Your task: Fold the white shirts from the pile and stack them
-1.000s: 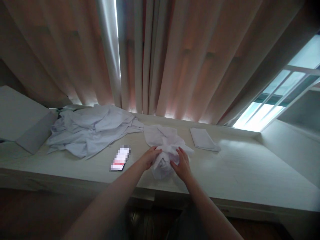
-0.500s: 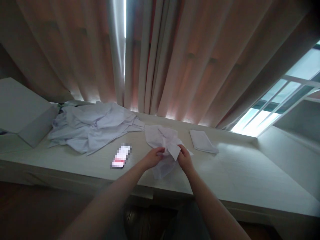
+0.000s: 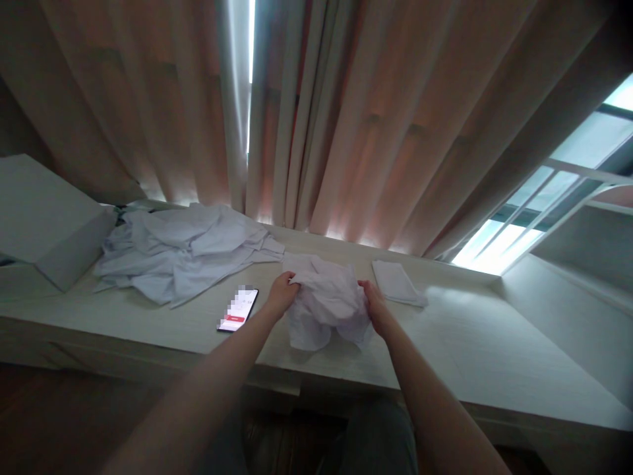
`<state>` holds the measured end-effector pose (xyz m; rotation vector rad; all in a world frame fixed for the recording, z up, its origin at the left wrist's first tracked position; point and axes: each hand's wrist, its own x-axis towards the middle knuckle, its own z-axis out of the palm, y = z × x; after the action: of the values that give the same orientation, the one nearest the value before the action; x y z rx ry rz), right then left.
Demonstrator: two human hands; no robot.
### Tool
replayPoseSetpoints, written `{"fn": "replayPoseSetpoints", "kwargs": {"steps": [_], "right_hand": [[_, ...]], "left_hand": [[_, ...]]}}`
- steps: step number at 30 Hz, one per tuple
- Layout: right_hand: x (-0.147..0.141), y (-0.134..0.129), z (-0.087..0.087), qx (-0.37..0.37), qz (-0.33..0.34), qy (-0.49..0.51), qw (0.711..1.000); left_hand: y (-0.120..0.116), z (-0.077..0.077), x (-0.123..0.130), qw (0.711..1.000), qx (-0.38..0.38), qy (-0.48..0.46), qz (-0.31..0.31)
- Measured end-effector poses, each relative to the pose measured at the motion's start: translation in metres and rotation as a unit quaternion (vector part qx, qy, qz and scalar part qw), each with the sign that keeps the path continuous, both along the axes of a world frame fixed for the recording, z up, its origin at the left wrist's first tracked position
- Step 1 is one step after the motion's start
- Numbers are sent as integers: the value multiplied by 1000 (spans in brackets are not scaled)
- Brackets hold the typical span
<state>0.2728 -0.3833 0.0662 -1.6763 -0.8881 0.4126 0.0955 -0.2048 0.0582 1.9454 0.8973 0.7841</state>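
Note:
A crumpled white cloth [image 3: 329,300] is stretched between my two hands over the front part of the white tabletop [image 3: 475,349]. My left hand [image 3: 283,293] pinches its left edge, thumb and fingers closed. At its right edge my right hand [image 3: 374,307] grips the fabric the same way. The cloth's lower part hangs in loose folds and rests on or just above the surface; I cannot tell which. Just right of my right hand lies a flat, folded white cloth [image 3: 397,282].
A heap of white cloth [image 3: 188,247] covers the back left. A phone [image 3: 238,310] with a lit screen lies left of my left hand. A white box-like object [image 3: 49,218] stands at far left. Curtains [image 3: 386,132] hang behind, and a white panel [image 3: 568,316] borders the right.
My hands have moved apart, the left one leftward and slightly up, the right one slightly right. The cloth between them is spread wider. The heap and the folded cloth stay put.

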Motion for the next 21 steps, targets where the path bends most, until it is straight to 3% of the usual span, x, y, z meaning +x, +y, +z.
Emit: {"fn": "replayPoseSetpoints", "kwargs": {"steps": [6,8,10,15,21], "right_hand": [[-9,8,-1,-59,88,-4,994],[-14,13,0,-53,89,-18,994],[-16,15,4,-42,62,-51,996],[-11,10,30,57,-25,-97,993],[-6,-2,59,102,-44,-107,988]], "left_hand": [[-13,27,1,990,65,-11,-126],[-20,35,5,981,103,1,-167],[-22,37,6,975,144,20,-165],[-19,15,0,965,212,123,-93],[-15,-21,-9,969,161,188,-26]]}}
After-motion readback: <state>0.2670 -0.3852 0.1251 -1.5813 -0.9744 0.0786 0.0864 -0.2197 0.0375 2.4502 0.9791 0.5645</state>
